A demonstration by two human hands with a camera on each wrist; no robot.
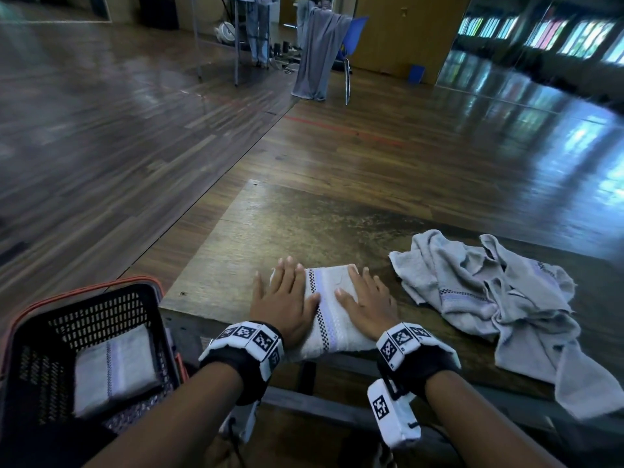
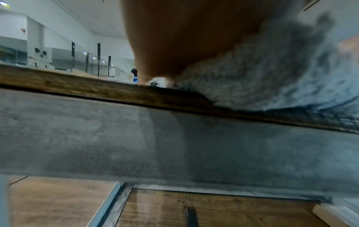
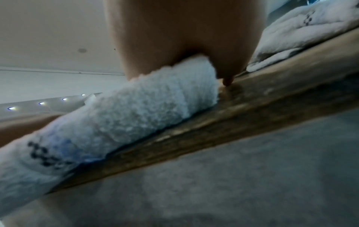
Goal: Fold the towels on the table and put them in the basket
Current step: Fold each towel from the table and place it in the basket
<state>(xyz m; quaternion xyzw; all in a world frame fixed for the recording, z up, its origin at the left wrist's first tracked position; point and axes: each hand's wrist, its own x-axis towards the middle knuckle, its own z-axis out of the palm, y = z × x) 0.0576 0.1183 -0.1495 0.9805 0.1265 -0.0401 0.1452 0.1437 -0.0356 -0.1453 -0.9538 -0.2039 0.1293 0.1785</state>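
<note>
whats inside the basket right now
One folded towel lies flat in the black basket, its checkered stripe facing up. Whether anything sits beneath that towel is hidden by it.

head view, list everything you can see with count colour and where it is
folded towel: one, white with a checked and lilac stripe, near edge of the table, under both hands
crumpled towels: a heap, count unclear, grey-white, right side of the table
towel in basket: one, folded, white with the same stripe, inside the basket
basket: one, black mesh with a red rim, left of the table
table: one, worn brown wood
chair: one, blue, far across the floor, grey cloth draped over it
left hand: flat, fingers straight, pressing the folded towel's left part
right hand: flat, fingers straight, pressing its right part
wrist bands: two, black with white marker tiles
</note>
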